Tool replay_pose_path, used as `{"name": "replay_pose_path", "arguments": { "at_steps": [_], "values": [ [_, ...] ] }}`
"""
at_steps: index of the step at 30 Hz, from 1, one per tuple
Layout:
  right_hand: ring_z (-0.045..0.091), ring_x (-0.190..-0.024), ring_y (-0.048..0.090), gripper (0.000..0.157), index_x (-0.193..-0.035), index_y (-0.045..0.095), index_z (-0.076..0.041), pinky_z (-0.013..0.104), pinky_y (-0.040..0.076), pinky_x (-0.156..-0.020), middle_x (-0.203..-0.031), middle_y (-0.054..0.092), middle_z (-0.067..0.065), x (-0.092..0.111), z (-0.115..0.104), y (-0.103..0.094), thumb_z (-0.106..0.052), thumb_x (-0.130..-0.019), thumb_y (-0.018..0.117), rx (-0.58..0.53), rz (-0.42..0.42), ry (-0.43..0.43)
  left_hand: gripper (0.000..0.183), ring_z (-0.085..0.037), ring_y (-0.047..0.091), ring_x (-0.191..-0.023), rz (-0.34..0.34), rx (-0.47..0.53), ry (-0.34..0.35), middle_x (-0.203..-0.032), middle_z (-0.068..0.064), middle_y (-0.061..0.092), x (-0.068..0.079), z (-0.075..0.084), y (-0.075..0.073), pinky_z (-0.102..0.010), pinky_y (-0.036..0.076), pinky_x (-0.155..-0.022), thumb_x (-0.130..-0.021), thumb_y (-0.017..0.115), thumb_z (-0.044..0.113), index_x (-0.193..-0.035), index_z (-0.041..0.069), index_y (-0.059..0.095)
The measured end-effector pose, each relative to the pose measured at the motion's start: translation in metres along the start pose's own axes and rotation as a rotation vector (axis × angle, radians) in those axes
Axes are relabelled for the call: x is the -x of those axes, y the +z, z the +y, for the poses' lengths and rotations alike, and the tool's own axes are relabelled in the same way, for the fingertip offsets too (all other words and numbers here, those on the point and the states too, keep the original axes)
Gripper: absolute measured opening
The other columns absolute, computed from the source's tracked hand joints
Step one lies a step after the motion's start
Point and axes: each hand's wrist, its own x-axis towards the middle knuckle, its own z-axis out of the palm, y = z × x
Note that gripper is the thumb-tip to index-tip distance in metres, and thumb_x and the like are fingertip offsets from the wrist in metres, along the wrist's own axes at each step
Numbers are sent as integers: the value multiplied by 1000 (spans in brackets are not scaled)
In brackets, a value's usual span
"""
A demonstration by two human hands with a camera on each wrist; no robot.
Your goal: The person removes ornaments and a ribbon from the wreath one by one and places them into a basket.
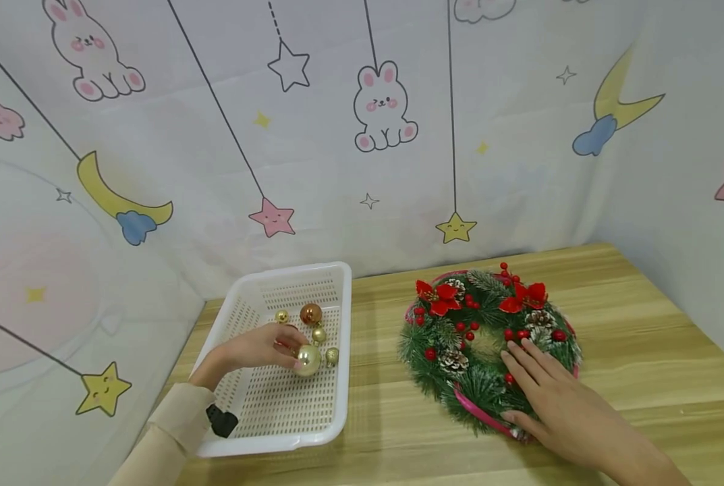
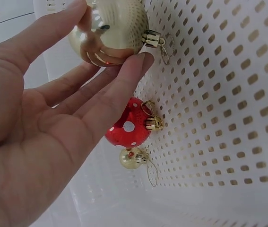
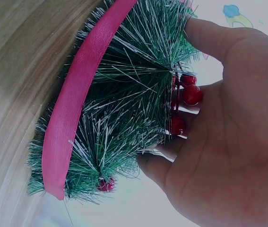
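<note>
A shiny pale gold bauble (image 1: 308, 360) is pinched between the thumb and fingers of my left hand (image 1: 260, 347), inside the white plastic basket (image 1: 346, 378). Its gold cap and string loop stick out beside the fingertips in the left wrist view. Below it there, a red bauble with white dots (image 2: 129, 126) and a small gold bauble (image 2: 130, 159) lie in the basket. My right hand (image 1: 559, 408) rests with straight fingers on the near right side of a green Christmas wreath (image 1: 483, 386). Red berries (image 3: 192, 94) sit close by its fingers, and a pink ribbon (image 3: 79, 94) runs along the wreath's edge.
In the basket are also a copper bauble (image 1: 311, 314) and several little gold ones. Pine cones (image 1: 454, 361) and red flowers (image 1: 439, 298) decorate the wreath. Both basket and wreath stand on a wooden table (image 1: 376, 405), with a printed cloth (image 1: 325, 169) hanging behind.
</note>
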Motion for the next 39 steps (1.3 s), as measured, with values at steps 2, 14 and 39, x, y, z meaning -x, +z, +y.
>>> {"name": "replay_pose_path", "arguments": {
  "at_steps": [2,14,39],
  "values": [
    [43,-156,35,82,-159,45,-8,60,41,-118,-168,41,15,0,0,-1,-58,-97,67,-3,-2,1,40,-23,69,-116,1,-11,-4,-126,-10,74,0,0,0,-39,58,-99,-93,80,19,-129,5,69],
    [43,-155,36,82,-158,46,-8,60,41,-118,-167,42,15,-1,-2,-2,-58,-98,66,8,-13,-8,45,-22,68,-114,-15,-64,-29,-124,-8,73,3,2,1,-40,57,-98,-94,80,24,-132,4,67],
    [46,-146,48,72,-153,54,-9,66,45,-113,-166,42,18,1,1,-25,-51,-97,71,-44,35,-40,50,-26,71,-113,110,-199,21,-124,-15,73,13,25,-15,-43,60,-94,-98,75,29,-137,-1,63]
  ]
}}
